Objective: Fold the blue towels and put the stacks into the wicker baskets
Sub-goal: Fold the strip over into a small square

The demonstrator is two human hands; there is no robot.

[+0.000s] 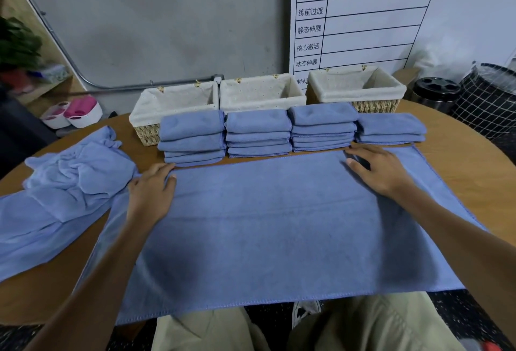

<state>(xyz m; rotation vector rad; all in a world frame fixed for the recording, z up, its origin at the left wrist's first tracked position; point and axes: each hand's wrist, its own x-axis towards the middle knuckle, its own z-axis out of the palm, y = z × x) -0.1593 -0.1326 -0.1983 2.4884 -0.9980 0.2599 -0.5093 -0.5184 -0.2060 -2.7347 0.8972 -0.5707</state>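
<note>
Spread towel (279,225): blue, lying flat on round wooden table (460,160), long side L–R; near hem hangs just over table edge, above the person's lap.
L hand (150,194): palm down on towel's far-left corner; fingers mostly straight, fingertips at the far hem. Pressing flat, not clutching.
R hand (377,169): palm down on towel nr far-right edge; fingers extended, spread a bit. Pressing flat too, nothing held.
Folded stacks: 4 in a row just beyond towel's far hem. Left stack (192,138), second stack (258,132), third stack (324,127) several towels high; right stack (391,130) shorter, approx 2 towels.
Unfolded pile (64,191): crumpled blue towels on table's L side, touching/overlapping spread towel's L end.
Wicker baskets: 3, cloth-lined, behind the stacks at table's back edge. Left basket (173,102) and middle basket (262,90) touching side by side; right basket (357,85) a little apart. No towels inside any.
Background: whiteboard chart (363,15) w/ green header leaning on wall behind baskets; black bin (435,96) and grid-pattern hamper (488,102) at R; pink-white containers (75,113) on floor at L.
</note>
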